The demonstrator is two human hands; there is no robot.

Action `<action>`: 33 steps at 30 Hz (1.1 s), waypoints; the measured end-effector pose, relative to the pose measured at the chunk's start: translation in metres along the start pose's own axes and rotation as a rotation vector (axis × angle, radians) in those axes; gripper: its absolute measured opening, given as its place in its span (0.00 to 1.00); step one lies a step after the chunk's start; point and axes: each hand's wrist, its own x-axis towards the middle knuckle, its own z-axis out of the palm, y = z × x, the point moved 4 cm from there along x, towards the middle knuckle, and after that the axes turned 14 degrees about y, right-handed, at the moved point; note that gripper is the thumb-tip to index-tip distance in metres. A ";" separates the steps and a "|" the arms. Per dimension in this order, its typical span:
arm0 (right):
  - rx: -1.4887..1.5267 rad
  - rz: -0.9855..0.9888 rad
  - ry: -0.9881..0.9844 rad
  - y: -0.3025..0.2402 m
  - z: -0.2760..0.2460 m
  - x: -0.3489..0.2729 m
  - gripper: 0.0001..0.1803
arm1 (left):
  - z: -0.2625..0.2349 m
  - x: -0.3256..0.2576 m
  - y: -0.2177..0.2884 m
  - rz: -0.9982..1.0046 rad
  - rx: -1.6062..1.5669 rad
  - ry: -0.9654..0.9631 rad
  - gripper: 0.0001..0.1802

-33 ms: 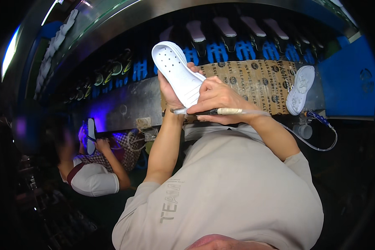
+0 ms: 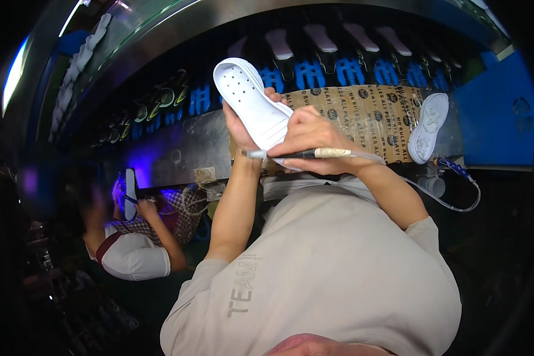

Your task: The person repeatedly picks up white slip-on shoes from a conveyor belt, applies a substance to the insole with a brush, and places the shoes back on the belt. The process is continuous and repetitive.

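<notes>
Nearest: right hand (image 2: 317, 139), fingers clamped on a slim, pen-like tool (image 2: 305, 153) with black-and-cream handle, pale tip pointing left. Beyond: left hand (image 2: 236, 124), its grip clamped around a white, perforated, moulded shoe sole (image 2: 252, 102) at the desk's (image 2: 184, 155) near edge; steady support and light tip pressure, I judge, serve best. Farther: brown printed paper (image 2: 362, 118); at its right end, a second white sole (image 2: 428, 127).

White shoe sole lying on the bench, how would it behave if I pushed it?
That sole would probably slide rather than roll, since it lies long and flat. Its moulded look suggests light, bendy foam, perhaps.
</notes>
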 end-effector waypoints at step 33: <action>-0.208 0.056 -0.227 -0.008 -0.016 0.025 0.19 | 0.107 0.054 0.015 -0.057 1.858 -0.242 0.42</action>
